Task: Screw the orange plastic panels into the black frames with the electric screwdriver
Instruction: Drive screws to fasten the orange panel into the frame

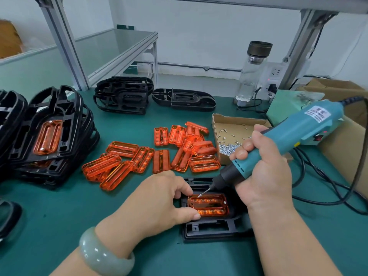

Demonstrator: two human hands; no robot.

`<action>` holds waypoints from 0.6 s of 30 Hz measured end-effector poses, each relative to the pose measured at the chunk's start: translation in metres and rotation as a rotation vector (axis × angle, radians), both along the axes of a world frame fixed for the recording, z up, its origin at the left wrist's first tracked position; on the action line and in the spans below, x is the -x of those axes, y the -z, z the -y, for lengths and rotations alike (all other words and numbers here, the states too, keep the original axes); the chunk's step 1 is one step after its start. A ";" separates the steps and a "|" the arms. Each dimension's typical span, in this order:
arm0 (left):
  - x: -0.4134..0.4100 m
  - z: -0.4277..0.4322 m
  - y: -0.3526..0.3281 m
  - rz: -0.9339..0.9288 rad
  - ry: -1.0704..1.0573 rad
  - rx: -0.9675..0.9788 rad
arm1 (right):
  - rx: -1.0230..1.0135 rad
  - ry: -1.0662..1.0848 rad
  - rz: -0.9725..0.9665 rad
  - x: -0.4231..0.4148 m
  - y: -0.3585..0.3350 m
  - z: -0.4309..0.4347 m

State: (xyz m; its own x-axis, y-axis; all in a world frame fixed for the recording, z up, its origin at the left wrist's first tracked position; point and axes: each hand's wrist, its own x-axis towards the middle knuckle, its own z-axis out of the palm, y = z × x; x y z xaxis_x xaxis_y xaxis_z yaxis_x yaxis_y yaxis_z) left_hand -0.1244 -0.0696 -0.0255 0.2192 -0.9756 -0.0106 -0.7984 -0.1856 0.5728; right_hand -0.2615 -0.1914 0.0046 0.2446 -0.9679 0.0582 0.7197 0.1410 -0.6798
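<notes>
Your left grip [159,198] pinches the orange panel [209,205] by its left end in the black frame [209,228]. Your right grip [262,176], clamped round the electric screwdriver [298,128], aims the screw [199,195] at the panel's far-left corner.

Two hands and bare forearms show. The left hand [159,200] wears a thick, smooth bangle [105,253] at the wrist, pale grey-green and glossy, with small bright highlights along its rounded rim. The right hand [264,174] has short, rounded nails.
</notes>
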 end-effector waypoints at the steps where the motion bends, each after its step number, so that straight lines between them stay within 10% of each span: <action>1: 0.000 0.000 0.000 -0.009 0.003 -0.001 | 0.016 -0.007 -0.005 -0.001 0.000 -0.001; 18: -0.002 0.001 0.002 -0.047 0.007 0.007 | 0.243 -0.042 -0.124 -0.008 0.000 -0.014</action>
State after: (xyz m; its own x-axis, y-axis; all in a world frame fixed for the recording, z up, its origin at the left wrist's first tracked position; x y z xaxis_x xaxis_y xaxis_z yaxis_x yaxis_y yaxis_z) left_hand -0.1228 -0.0709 -0.0280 0.2113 -0.9773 -0.0142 -0.7718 -0.1758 0.6111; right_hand -0.2537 -0.1769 0.0043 0.3041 -0.9181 0.2541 0.6255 -0.0088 -0.7802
